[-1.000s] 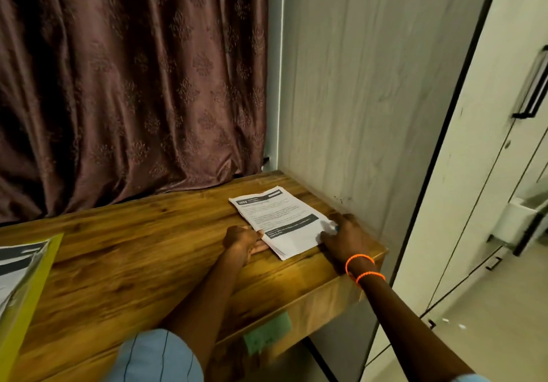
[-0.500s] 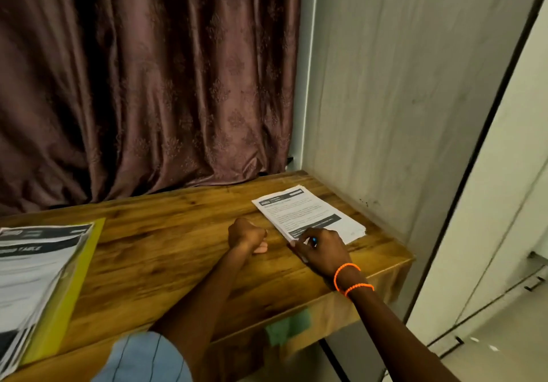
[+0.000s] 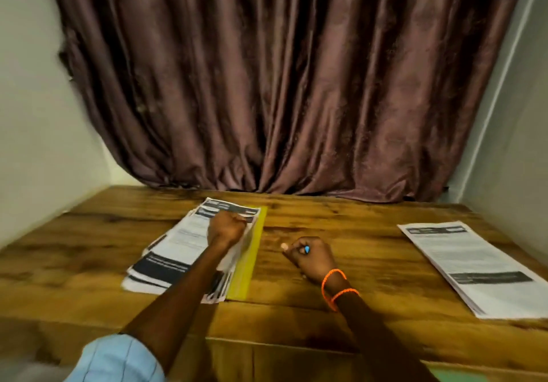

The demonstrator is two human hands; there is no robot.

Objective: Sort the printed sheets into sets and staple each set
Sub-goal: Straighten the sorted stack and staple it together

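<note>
From the head camera, the left hand (image 3: 226, 227) is a fist resting on the big pile of printed sheets (image 3: 178, 251) on the yellow folder (image 3: 247, 263). The right hand (image 3: 308, 255) curls round a small blue thing (image 3: 307, 249) on the wooden table (image 3: 355, 233). A second set of sheets (image 3: 471, 266) lies far right.

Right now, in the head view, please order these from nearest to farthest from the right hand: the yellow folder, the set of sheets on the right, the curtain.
From the right hand:
1. Yellow folder, just to its left, under the loose pile.
2. Set of sheets, at the table's right end.
3. Curtain, behind the table.
</note>
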